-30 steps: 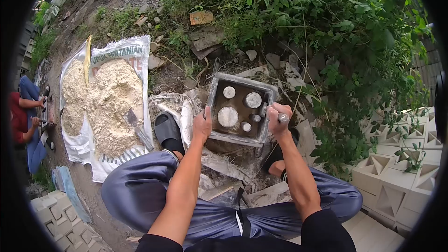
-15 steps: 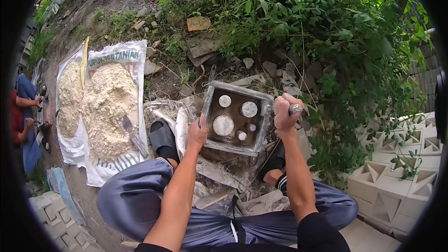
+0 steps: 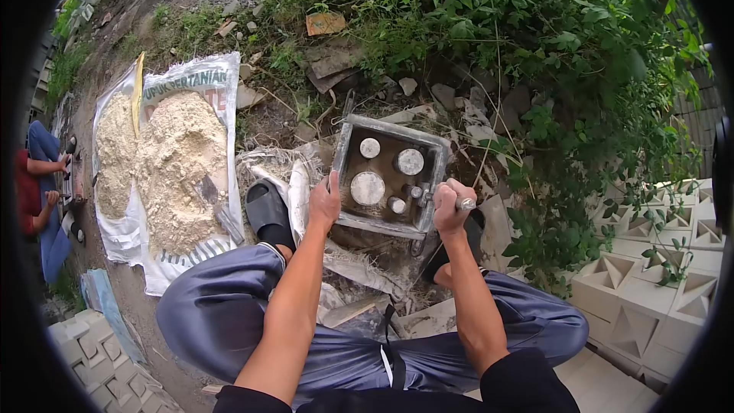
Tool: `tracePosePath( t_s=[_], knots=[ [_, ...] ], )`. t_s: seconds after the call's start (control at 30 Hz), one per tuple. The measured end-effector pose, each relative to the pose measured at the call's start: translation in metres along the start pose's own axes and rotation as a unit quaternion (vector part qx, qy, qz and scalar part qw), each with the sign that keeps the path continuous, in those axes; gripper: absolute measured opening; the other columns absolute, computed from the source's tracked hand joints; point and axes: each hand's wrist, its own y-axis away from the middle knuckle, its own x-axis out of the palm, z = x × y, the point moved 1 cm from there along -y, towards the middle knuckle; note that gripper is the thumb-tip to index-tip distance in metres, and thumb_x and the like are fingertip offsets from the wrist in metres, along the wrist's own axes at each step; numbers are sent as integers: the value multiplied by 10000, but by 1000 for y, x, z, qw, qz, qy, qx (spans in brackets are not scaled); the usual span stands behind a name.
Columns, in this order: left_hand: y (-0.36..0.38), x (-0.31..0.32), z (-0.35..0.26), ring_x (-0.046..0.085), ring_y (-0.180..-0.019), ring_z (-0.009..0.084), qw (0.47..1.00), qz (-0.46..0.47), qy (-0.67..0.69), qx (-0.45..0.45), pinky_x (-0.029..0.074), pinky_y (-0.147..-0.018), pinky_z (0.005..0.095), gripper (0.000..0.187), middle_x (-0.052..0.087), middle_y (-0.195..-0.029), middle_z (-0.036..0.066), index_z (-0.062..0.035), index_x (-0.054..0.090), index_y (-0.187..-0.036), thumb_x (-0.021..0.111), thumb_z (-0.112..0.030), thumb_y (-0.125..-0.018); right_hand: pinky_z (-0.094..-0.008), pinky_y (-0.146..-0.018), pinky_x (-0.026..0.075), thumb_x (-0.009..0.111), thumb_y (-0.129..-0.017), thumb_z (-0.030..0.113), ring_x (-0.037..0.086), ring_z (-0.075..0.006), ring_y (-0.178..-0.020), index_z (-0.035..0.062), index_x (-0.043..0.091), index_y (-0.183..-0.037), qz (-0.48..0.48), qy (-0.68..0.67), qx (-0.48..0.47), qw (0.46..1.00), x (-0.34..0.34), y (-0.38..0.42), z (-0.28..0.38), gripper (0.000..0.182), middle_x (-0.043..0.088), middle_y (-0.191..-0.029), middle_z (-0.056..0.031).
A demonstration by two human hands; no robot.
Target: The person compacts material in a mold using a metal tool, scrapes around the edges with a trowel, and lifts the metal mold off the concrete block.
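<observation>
A square metal mould point(image 3: 394, 131) with round pale discs inside, one of them a large disc point(image 3: 368, 189), sits on the ground between my feet. My left hand point(image 3: 325, 200) grips the mould's left edge near its lower corner. At the right side, my right hand point(image 3: 451, 205) is closed around the handle of a hammer point(image 3: 465, 203), whose head lies over the mould's right part beside a small disc.
Left of the mould, an open sack point(image 3: 222, 76) bears a pale powder heap point(image 3: 180, 157) with a trowel point(image 3: 227, 222) in it. A person point(image 3: 34, 191) sits at the far left. Patterned blocks point(image 3: 634, 313) stand at the right, leafy plants point(image 3: 566, 53) behind.
My right hand has moved left and down, bringing the hammer head over the mould's right side. My left hand stays at the left edge.
</observation>
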Motion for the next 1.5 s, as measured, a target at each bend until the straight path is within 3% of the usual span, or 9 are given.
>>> tracePosePath(
  t_s=[0.13, 0.2, 0.43, 0.53, 0.77, 0.93, 1.07, 1.27, 1.5],
  knots=[
    [-4, 4, 2, 547, -904, 472, 1000, -13, 9, 17, 416, -787, 477, 625, 605, -889, 298, 17, 631, -969, 329, -530, -936, -317, -392, 212, 467, -782, 54, 265, -81, -386, 20, 275, -538, -12, -25, 85, 996, -5, 1, 21, 312, 248, -462, -23],
    [0, 2, 4, 548, -908, 471, 1000, -15, 18, 19, 413, -793, 476, 631, 604, -892, 301, 18, 630, -977, 326, -534, -936, -255, -363, 185, 397, -844, 62, 235, -47, -384, 92, 243, -536, -28, -66, 115, 991, -9, -1, 47, 345, 287, -459, 34],
    [2, -2, 0, 545, -922, 477, 1000, -9, 11, 2, 416, -809, 464, 636, 605, -906, 304, 21, 630, -985, 329, -537, -932, -286, -387, 212, 451, -782, 52, 280, -66, -405, 15, 287, -533, -22, -10, 80, 997, -4, 33, 14, 301, 300, -458, 7],
    [0, 0, 2, 544, -931, 478, 1000, -4, 20, 1, 418, -818, 461, 644, 607, -914, 301, 22, 630, -998, 329, -544, -929, -261, -366, 169, 427, -825, 61, 256, -51, -385, 88, 230, -535, -10, -61, 127, 990, -5, 18, 51, 352, 305, -446, 21],
    [0, 3, 8, 540, -920, 484, 999, -25, 28, 14, 414, -804, 473, 644, 603, -900, 304, 17, 630, -980, 324, -547, -926, -298, -394, 256, 461, -774, 46, 320, -94, -391, 3, 350, -528, -13, 23, 54, 998, -5, 45, 14, 273, 327, -454, -22],
    [-1, 4, 10, 544, -918, 479, 999, -13, 37, 18, 419, -802, 465, 639, 602, -900, 301, 15, 627, -987, 328, -546, -925, -277, -396, 284, 466, -766, 65, 369, -90, -390, 1, 327, -519, -41, -51, 75, 995, -11, 20, 82, 290, 345, -445, -34],
    [1, 0, 5, 545, -922, 474, 999, 10, 33, -5, 420, -800, 464, 629, 601, -898, 300, 14, 628, -981, 332, -538, -926, -300, -395, 305, 480, -754, 79, 383, -180, -356, 26, 360, -534, -14, 49, 12, 999, -7, 51, 10, 257, 352, -455, -64],
    [4, -2, 3, 545, -926, 472, 999, 11, 24, -26, 418, -802, 465, 617, 601, -904, 302, 15, 628, -977, 332, -525, -931, -266, -365, 246, 449, -768, 40, 317, -85, -359, 19, 295, -502, -73, -73, 24, 994, -7, 13, 71, 308, 347, -432, -20],
    [0, 2, 4, 536, -923, 483, 999, -21, 25, 13, 413, -794, 476, 632, 598, -901, 307, 24, 627, -980, 333, -533, -931, -253, -366, 234, 428, -835, 55, 284, -58, -384, 73, 266, -530, -6, -11, 62, 998, -4, -16, -15, 346, 316, -454, 23]
  ],
)
